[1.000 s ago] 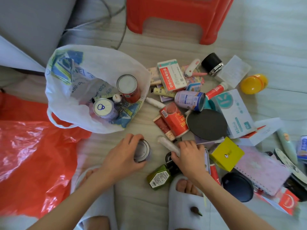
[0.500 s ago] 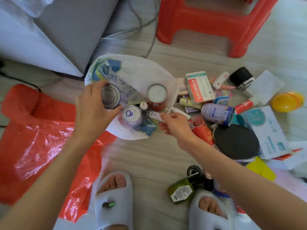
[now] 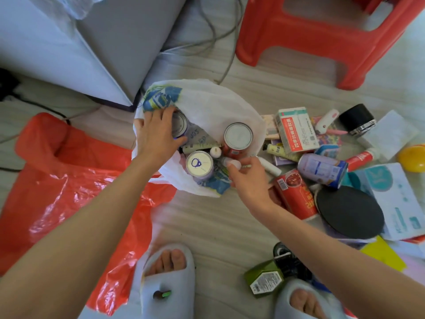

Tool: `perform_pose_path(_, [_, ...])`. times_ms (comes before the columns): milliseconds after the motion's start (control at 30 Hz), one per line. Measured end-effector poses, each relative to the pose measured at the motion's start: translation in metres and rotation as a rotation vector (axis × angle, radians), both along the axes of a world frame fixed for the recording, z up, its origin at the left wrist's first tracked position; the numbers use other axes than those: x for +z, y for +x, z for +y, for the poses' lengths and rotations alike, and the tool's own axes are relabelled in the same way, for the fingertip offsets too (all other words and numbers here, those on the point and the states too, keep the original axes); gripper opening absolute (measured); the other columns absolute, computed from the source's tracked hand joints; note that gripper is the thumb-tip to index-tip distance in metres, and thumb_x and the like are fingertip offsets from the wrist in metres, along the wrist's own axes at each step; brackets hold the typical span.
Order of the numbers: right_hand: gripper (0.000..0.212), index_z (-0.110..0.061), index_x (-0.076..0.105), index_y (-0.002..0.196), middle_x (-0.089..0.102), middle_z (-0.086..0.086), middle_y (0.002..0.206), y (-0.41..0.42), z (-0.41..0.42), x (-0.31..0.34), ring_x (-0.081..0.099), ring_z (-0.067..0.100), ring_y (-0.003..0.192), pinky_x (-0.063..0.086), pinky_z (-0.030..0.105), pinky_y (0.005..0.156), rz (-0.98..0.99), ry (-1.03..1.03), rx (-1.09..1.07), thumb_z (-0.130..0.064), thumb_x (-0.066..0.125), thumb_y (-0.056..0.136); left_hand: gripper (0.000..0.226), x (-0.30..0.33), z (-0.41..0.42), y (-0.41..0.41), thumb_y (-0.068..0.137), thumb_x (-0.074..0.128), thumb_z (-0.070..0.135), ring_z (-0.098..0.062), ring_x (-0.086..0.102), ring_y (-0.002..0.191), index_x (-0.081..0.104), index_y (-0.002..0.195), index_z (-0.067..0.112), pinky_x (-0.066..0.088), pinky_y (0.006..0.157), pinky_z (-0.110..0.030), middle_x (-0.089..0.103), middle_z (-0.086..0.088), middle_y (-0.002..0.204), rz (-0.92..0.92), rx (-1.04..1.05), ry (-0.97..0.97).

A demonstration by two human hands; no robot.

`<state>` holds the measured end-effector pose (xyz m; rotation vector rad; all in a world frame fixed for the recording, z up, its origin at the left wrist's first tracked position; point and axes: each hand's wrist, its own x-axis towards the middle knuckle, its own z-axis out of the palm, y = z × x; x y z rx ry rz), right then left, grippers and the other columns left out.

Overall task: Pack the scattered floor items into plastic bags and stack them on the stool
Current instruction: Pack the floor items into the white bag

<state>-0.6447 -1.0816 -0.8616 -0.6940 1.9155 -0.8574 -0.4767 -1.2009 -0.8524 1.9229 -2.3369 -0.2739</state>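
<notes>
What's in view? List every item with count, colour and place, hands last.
white plastic bag: 1, white with blue print, floor centre, open
cans in bag: 3, silver tops, upright inside the bag
red plastic bag: 1, red, flat on floor, left
stool: 1, red, top right
medicine box: 1, white, green and red, right of bag
purple can: 1, lying on its side in the pile
red can: 1, lying by right wrist
black disc: 1, right
yellow ball: 1, right edge
green bottle: 1, near right foot
slippers: 2, pale, bottom
left hand: grips a can in the bag
right hand: pinches a small white tube over the bag

Head view, downward, close overhead
</notes>
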Motion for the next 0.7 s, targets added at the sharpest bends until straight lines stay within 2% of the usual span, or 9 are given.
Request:
perform_pose_path(67, [0.016, -0.020, 0.053, 0.086, 0.066, 0.001, 0.080, -0.002, -0.001, 0.005, 0.064, 0.018, 0.081, 0.053, 0.038, 0.077, 0.074, -0.045, 0.048, -0.031, 0.063, 0.083, 0.073, -0.006, -0.002, -0.002, 0.071, 0.073, 0.038, -0.032, 0.038, 0.121, 0.040, 0.132, 0.017, 0.026, 0.093, -0.042, 0.048, -0.012, 0.129, -0.039, -0.030, 0.046])
perform_pose_path(167, [0.014, -0.020, 0.054, 0.087, 0.065, -0.002, 0.080, -0.008, -0.006, 0.013, 0.064, 0.016, 0.081, 0.051, 0.033, 0.075, 0.105, -0.065, 0.067, -0.031, 0.062, 0.085, 0.072, -0.010, -0.003, -0.001, 0.075, 0.069, 0.033, -0.033, 0.038, 0.123, 0.037, 0.138, 0.016, 0.028, 0.094, -0.044, 0.043, -0.013, 0.136, -0.048, -0.045, 0.123])
perform_pose_path(267, [0.018, -0.016, 0.061, 0.100, 0.067, 0.001, 0.093, -0.009, -0.011, 0.015, 0.064, 0.016, 0.092, 0.053, 0.037, 0.086, 0.002, -0.035, 0.106, -0.028, 0.060, 0.087, 0.057, -0.006, 0.006, 0.002, 0.083, 0.061, 0.022, -0.035, 0.041, 0.121, 0.041, 0.136, 0.013, 0.030, 0.094, -0.046, 0.041, -0.012, 0.139, -0.027, -0.069, 0.076])
perform_pose_path(367, [0.030, -0.009, 0.057, 0.118, 0.065, 0.009, 0.113, -0.010, -0.006, 0.019, 0.061, 0.018, 0.104, 0.049, 0.042, 0.095, -0.096, -0.041, 0.167, -0.016, 0.057, 0.089, 0.046, 0.004, 0.032, 0.001, 0.086, 0.055, 0.014, -0.033, 0.041, 0.124, 0.046, 0.131, 0.009, 0.031, 0.096, -0.046, 0.044, -0.014, 0.138, 0.132, -0.048, -0.025])
perform_pose_path(433, [0.030, -0.007, 0.057, 0.120, 0.064, 0.009, 0.115, -0.019, 0.006, 0.019, 0.059, 0.013, 0.102, 0.048, 0.034, 0.095, -0.078, -0.059, 0.181, -0.013, 0.055, 0.090, 0.040, 0.012, 0.060, -0.005, 0.084, 0.052, 0.012, -0.033, 0.045, 0.118, 0.052, 0.124, 0.006, 0.037, 0.092, -0.045, 0.051, -0.016, 0.127, 0.258, -0.047, -0.149])
perform_pose_path(500, [0.028, -0.008, 0.058, 0.118, 0.063, 0.002, 0.110, -0.033, 0.025, 0.020, 0.056, 0.008, 0.097, 0.045, 0.013, 0.084, 0.023, -0.063, 0.208, -0.014, 0.054, 0.091, 0.037, 0.016, 0.093, -0.018, 0.080, 0.049, 0.011, -0.029, 0.046, 0.108, 0.054, 0.116, 0.007, 0.038, 0.085, -0.041, 0.056, -0.015, 0.117, 0.332, -0.099, -0.227])
perform_pose_path(533, [0.026, -0.009, 0.059, 0.116, 0.063, 0.001, 0.109, -0.042, 0.038, 0.019, 0.056, 0.008, 0.096, 0.042, 0.008, 0.078, 0.106, -0.059, 0.218, -0.014, 0.054, 0.091, 0.036, 0.015, 0.110, -0.027, 0.079, 0.050, 0.010, -0.027, 0.046, 0.105, 0.054, 0.114, 0.009, 0.038, 0.082, -0.039, 0.057, -0.014, 0.114, 0.349, -0.149, -0.236])
perform_pose_path(600, [0.024, -0.007, 0.061, 0.112, 0.065, 0.005, 0.107, -0.061, 0.063, 0.014, 0.058, 0.016, 0.096, 0.039, 0.015, 0.079, 0.322, -0.058, 0.230, -0.013, 0.056, 0.089, 0.034, 0.008, 0.143, -0.048, 0.077, 0.051, 0.010, -0.025, 0.047, 0.100, 0.052, 0.111, 0.013, 0.039, 0.078, -0.037, 0.059, -0.011, 0.110, 0.354, -0.292, -0.201])
perform_pose_path(700, [0.024, -0.003, 0.061, 0.106, 0.061, 0.018, 0.104, -0.088, 0.091, 0.003, 0.055, 0.036, 0.096, 0.041, 0.038, 0.081, 0.734, -0.023, 0.358, -0.010, 0.060, 0.083, 0.035, -0.015, 0.182, -0.073, 0.075, 0.047, 0.020, -0.022, 0.046, 0.103, 0.048, 0.110, 0.017, 0.036, 0.080, -0.033, 0.061, -0.008, 0.110, 0.241, -0.508, -0.054])
